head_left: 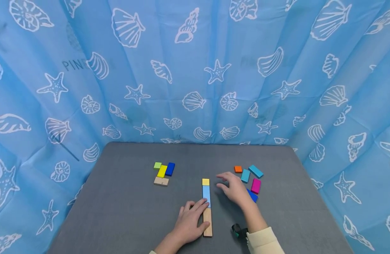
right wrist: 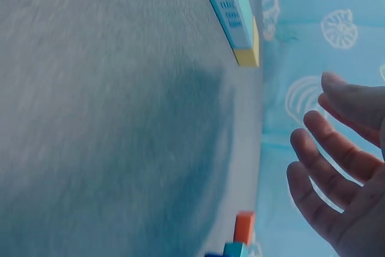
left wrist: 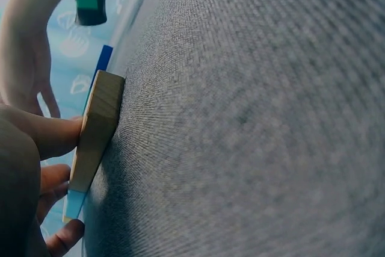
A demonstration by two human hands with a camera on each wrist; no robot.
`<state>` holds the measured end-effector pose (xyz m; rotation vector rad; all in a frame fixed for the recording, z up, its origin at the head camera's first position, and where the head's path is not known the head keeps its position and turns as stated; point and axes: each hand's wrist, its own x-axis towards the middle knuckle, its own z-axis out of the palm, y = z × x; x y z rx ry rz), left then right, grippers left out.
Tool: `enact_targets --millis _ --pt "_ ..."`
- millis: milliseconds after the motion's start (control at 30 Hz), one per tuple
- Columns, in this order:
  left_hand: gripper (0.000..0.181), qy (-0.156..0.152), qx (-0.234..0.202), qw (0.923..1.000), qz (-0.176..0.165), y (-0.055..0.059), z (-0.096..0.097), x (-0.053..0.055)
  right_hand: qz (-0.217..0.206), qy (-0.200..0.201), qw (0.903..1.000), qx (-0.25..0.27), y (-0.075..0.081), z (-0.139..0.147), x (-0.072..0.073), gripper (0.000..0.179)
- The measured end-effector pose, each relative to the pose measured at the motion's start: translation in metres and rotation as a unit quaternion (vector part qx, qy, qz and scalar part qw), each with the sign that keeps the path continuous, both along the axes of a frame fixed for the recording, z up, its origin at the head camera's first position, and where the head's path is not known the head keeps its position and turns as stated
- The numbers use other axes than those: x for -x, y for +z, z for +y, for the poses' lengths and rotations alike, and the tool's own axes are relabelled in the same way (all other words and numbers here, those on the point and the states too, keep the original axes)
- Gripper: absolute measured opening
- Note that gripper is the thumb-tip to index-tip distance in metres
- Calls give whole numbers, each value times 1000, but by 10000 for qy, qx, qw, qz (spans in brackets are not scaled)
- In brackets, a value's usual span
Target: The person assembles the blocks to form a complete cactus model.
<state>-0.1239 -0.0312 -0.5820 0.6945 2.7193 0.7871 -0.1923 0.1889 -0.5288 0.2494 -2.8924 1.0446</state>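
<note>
My left hand (head_left: 192, 221) rests on a straight row of blocks. Its thumb touches the natural wood block (head_left: 207, 222) at the near end, and its fingertips lie at the light blue block (head_left: 206, 192) in the middle. A small yellow block (head_left: 206, 182) forms the far end. In the left wrist view the thumb lies against the long wood block (left wrist: 99, 124). Right of the row, my right hand (head_left: 235, 188) hovers over the table with bent, spread fingers and nothing between them. The right wrist view shows its palm (right wrist: 355, 167) and the row's yellow end block (right wrist: 248, 52).
To the left lie a lime block (head_left: 157, 165), a yellow one (head_left: 162, 171), a dark blue one (head_left: 170, 169) and a wood one (head_left: 161, 181). On the right are orange (head_left: 238, 169), teal (head_left: 245, 175), magenta (head_left: 256, 186) and blue (head_left: 253, 195) blocks. A shell-patterned curtain (head_left: 195, 70) surrounds the grey table (head_left: 119, 211).
</note>
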Motion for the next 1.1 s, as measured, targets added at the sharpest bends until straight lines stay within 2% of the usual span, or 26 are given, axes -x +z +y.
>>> enact_targets --millis 267,567,700,900,1100 --pt "62 -70 -199 9997 155 -2 -3 0 66 -371 9992 -103 1 22 -12 41" --pt "63 -43 -93 9999 -7 -3 0 1 98 -604 9980 -137 -4 55 -26 41" --pt "63 15 -138 9999 -101 -4 0 2 18 -749 9971 -141 -6 67 -32 41" --pt "62 -34 -250 9997 -1 -5 -2 1 -186 -1005 9947 -150 -7 78 -37 41" --pt "63 8 -235 9996 -179 -5 -2 1 -524 -1263 9901 -308 -13 82 -41 41"
